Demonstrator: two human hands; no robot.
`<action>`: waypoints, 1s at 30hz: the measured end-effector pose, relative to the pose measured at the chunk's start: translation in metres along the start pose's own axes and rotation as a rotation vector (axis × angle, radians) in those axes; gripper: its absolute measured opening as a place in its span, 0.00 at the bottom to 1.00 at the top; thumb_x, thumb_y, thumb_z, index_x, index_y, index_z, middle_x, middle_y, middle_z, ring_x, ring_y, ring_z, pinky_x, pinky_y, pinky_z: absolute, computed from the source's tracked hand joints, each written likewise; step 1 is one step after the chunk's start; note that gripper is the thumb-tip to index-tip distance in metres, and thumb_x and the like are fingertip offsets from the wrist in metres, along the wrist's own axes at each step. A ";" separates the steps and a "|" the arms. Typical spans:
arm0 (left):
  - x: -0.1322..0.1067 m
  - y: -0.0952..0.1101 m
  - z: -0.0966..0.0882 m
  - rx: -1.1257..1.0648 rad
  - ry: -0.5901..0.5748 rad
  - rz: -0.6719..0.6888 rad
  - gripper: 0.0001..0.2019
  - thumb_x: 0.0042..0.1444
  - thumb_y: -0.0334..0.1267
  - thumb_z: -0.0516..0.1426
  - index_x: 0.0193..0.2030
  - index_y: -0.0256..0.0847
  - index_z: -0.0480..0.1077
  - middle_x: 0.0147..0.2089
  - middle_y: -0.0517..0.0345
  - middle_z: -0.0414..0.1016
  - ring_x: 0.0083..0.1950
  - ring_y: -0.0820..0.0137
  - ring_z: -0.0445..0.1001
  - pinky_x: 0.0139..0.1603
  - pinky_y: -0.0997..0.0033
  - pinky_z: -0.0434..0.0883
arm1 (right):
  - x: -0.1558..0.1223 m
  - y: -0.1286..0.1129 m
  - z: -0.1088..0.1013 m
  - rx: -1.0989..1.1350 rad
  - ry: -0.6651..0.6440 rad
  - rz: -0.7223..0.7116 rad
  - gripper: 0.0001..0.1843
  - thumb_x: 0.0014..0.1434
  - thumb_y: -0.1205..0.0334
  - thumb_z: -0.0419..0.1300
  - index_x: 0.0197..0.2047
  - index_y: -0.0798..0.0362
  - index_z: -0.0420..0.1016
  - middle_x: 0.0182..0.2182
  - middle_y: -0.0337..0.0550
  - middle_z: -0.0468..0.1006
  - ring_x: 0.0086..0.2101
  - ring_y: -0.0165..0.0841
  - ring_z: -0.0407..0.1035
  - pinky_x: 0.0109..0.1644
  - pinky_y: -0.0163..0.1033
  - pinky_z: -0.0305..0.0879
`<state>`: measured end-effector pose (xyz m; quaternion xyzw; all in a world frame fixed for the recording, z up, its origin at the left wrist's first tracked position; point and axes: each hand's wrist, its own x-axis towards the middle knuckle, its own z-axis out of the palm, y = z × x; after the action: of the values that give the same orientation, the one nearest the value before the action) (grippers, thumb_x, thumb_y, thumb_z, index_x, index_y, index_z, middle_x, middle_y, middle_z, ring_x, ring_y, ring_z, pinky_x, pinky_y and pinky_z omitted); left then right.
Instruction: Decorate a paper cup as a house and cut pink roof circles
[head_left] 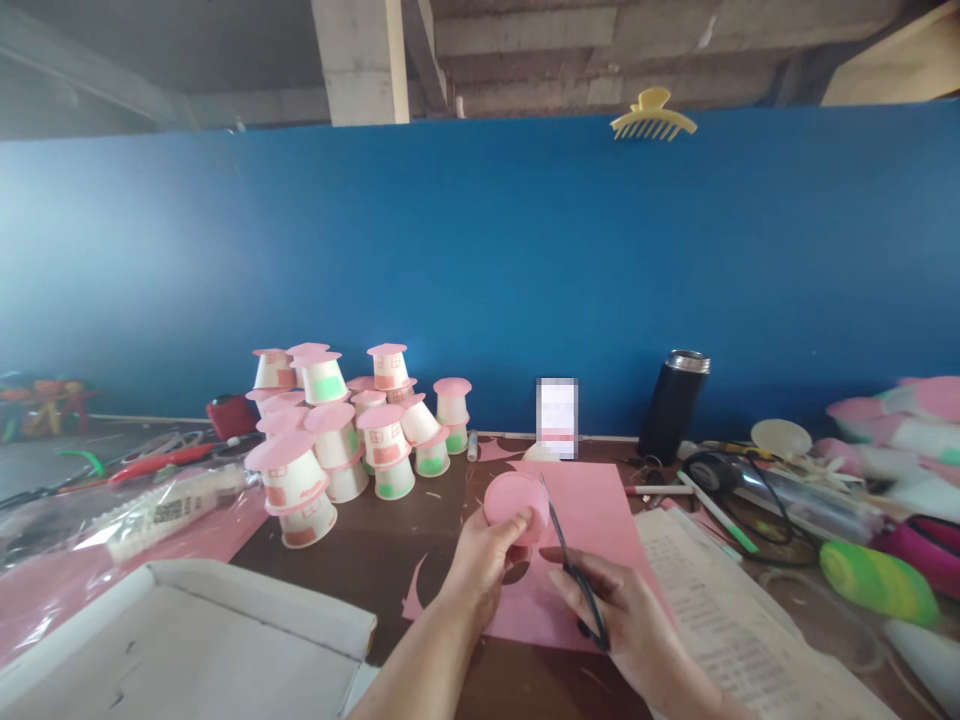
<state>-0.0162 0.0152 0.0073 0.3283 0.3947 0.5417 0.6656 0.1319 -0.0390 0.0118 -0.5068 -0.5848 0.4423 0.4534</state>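
My left hand (487, 555) pinches a round piece of pink paper (511, 500), thumb on its face. In my right hand (619, 600) is a pair of scissors (574, 570) with dark handles, the blades pointing up along the disc's right edge. Whether the blades touch the paper I cannot tell. Beneath both hands lies a large pink paper sheet (592, 500). A curved pink offcut (415, 588) rests on the dark table left of my left wrist.
Paper cups (386, 440) with pink disc tops stand stacked at left. An open white box (225, 640) sits front left. A black bottle (675, 405) is at back right, beside tools and cables. A printed sheet (720, 600) lies at right. A blue partition (480, 250) rises behind.
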 end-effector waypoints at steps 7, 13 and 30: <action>-0.001 0.000 0.000 0.010 0.006 -0.005 0.26 0.36 0.50 0.72 0.36 0.34 0.72 0.29 0.56 0.73 0.27 0.74 0.69 0.32 0.72 0.66 | 0.001 0.002 0.000 0.037 -0.009 0.013 0.28 0.51 0.42 0.68 0.46 0.55 0.84 0.19 0.32 0.62 0.22 0.28 0.57 0.29 0.32 0.63; 0.000 -0.001 0.000 0.022 0.016 0.001 0.26 0.36 0.50 0.73 0.37 0.34 0.73 0.30 0.54 0.75 0.29 0.73 0.70 0.33 0.71 0.66 | 0.000 0.000 0.000 0.043 -0.017 0.031 0.28 0.51 0.42 0.68 0.46 0.56 0.83 0.19 0.32 0.60 0.23 0.28 0.56 0.27 0.32 0.62; 0.001 -0.002 -0.001 0.030 0.022 0.001 0.26 0.36 0.50 0.73 0.37 0.35 0.73 0.32 0.54 0.76 0.30 0.71 0.71 0.34 0.70 0.66 | -0.001 0.000 0.000 0.002 0.001 0.014 0.28 0.50 0.40 0.68 0.45 0.54 0.84 0.16 0.31 0.60 0.19 0.26 0.54 0.21 0.30 0.58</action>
<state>-0.0166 0.0154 0.0049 0.3324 0.4099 0.5395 0.6561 0.1317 -0.0396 0.0117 -0.5106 -0.5806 0.4457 0.4511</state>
